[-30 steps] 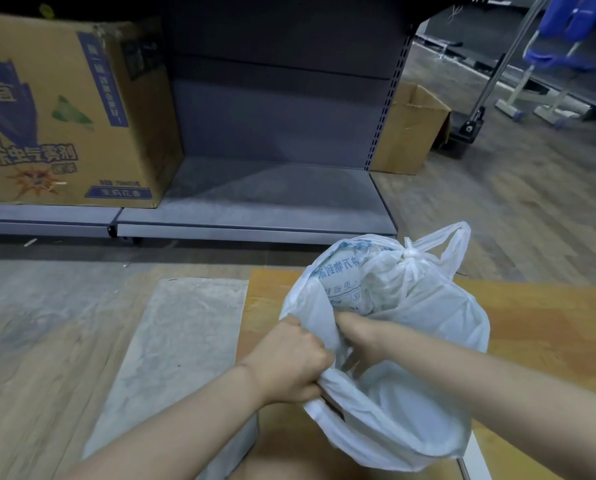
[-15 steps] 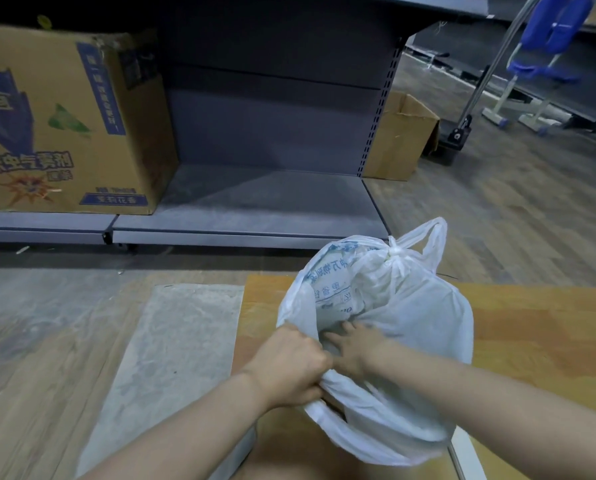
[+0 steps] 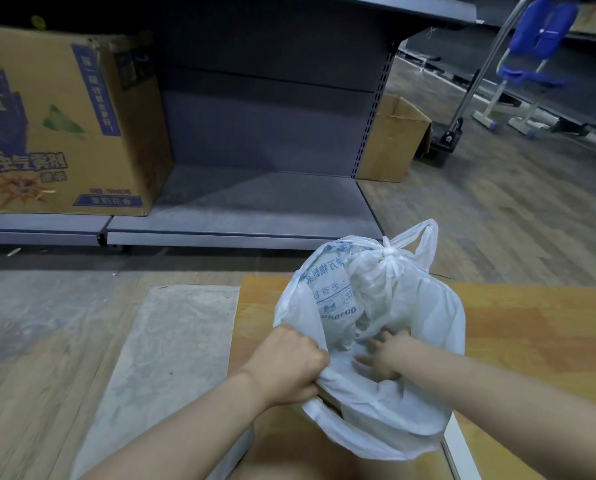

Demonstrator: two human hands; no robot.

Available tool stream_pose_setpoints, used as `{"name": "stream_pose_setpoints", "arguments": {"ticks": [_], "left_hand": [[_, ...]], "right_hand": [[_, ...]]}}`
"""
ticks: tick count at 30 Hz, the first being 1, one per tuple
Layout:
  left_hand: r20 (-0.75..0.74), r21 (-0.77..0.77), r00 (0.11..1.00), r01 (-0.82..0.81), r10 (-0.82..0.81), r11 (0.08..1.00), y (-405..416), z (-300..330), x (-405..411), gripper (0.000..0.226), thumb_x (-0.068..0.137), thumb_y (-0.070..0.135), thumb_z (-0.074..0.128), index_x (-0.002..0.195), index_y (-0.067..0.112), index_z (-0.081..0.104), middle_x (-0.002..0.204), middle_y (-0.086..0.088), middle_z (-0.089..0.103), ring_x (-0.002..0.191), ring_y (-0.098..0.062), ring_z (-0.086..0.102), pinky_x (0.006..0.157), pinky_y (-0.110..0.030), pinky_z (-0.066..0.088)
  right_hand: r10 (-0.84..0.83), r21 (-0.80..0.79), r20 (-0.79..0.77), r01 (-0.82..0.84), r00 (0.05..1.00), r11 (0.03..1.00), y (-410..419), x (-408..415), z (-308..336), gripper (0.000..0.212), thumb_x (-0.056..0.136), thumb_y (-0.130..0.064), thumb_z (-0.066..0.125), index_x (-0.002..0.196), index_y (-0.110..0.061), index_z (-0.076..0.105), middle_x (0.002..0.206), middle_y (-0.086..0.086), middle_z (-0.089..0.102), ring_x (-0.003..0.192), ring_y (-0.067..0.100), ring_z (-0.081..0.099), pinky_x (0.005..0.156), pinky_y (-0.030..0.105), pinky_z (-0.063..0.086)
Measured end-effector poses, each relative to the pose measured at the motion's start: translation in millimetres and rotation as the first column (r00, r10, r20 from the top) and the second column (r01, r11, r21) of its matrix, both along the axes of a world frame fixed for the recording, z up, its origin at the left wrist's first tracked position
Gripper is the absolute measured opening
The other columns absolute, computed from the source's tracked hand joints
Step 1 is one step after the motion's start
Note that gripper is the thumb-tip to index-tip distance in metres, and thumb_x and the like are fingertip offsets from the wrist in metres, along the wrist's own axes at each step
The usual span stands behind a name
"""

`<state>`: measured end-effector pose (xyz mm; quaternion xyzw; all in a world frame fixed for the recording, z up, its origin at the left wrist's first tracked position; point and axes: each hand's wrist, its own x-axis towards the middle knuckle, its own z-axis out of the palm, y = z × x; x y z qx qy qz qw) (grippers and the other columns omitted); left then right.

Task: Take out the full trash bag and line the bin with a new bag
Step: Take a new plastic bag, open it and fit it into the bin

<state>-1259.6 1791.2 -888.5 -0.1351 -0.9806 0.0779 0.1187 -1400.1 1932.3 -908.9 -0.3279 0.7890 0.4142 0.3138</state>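
Note:
A white plastic bag [image 3: 431, 306] with blue print stands on the wooden board, its far handles tied in a knot [image 3: 390, 252]. Crumpled white contents show inside it. My left hand [image 3: 289, 368] is shut on the bag's near left rim and holds it up. My right hand [image 3: 385, 358] reaches into the bag's mouth with fingers spread, pressing on the plastic inside. A dark gap with a brown edge [image 3: 327, 405] shows under the bag's near rim; whether it is a bin I cannot tell.
The wooden board [image 3: 532, 323] lies on the floor beside a grey slab [image 3: 172, 358]. A grey metal shelf [image 3: 255, 209] stands ahead with a large printed carton [image 3: 61, 126] on it. A smaller open carton [image 3: 390, 140] and blue chairs [image 3: 532, 53] are at the right.
My right hand has let go of the bag's rim and moved deeper into the bag, fingers now spread. My left hand keeps its grip. The view has shifted slightly.

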Motion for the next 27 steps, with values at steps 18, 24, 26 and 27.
{"name": "stream_pose_setpoints", "arguments": {"ticks": [18, 24, 26, 27], "left_hand": [[-0.118, 0.179, 0.988, 0.124, -0.104, 0.976, 8, 14, 18, 0.071, 0.068, 0.085, 0.030, 0.065, 0.019, 0.059, 0.060, 0.006, 0.055, 0.059, -0.015, 0.053, 0.081, -0.031, 0.035], [-0.020, 0.070, 0.986, 0.164, -0.163, 0.984, -21, 28, 3, 0.079, 0.061, 0.092, 0.027, 0.068, 0.018, 0.055, 0.071, 0.006, 0.051, 0.071, -0.014, 0.053, 0.106, -0.040, 0.021], [0.026, 0.064, 0.985, 0.170, -0.172, 0.983, -20, 26, 1, 0.079, 0.057, 0.093, 0.032, 0.070, 0.019, 0.056, 0.069, 0.007, 0.051, 0.068, -0.015, 0.052, 0.098, -0.035, 0.027], [0.024, 0.069, 0.986, 0.161, -0.163, 0.985, -18, 22, 0, 0.078, 0.057, 0.092, 0.034, 0.073, 0.020, 0.059, 0.069, 0.008, 0.052, 0.068, -0.015, 0.051, 0.095, -0.033, 0.029]], "right_hand": [[0.227, -0.806, -0.013, -0.144, 0.974, 0.574, 101, 68, 56, 0.012, 0.074, -0.024, 0.043, 0.076, -0.025, 0.055, 0.071, -0.005, 0.061, 0.082, 0.011, 0.058, 0.103, 0.025, 0.040], [0.211, -0.734, -0.097, -0.214, 0.973, 0.645, 128, 53, 70, 0.036, 0.076, -0.009, 0.047, 0.099, -0.027, 0.068, 0.108, -0.013, 0.064, 0.119, 0.008, 0.045, 0.118, 0.026, 0.003], [0.193, -0.688, -0.095, -0.204, 0.977, 0.697, 128, 51, 73, 0.046, 0.073, -0.003, 0.047, 0.106, -0.027, 0.068, 0.116, -0.015, 0.061, 0.121, 0.008, 0.044, 0.118, 0.027, 0.011], [0.188, -0.662, -0.087, -0.198, 0.978, 0.723, 127, 53, 80, 0.055, 0.072, 0.002, 0.046, 0.113, -0.029, 0.065, 0.122, -0.014, 0.058, 0.124, 0.008, 0.041, 0.115, 0.023, 0.015]]}}
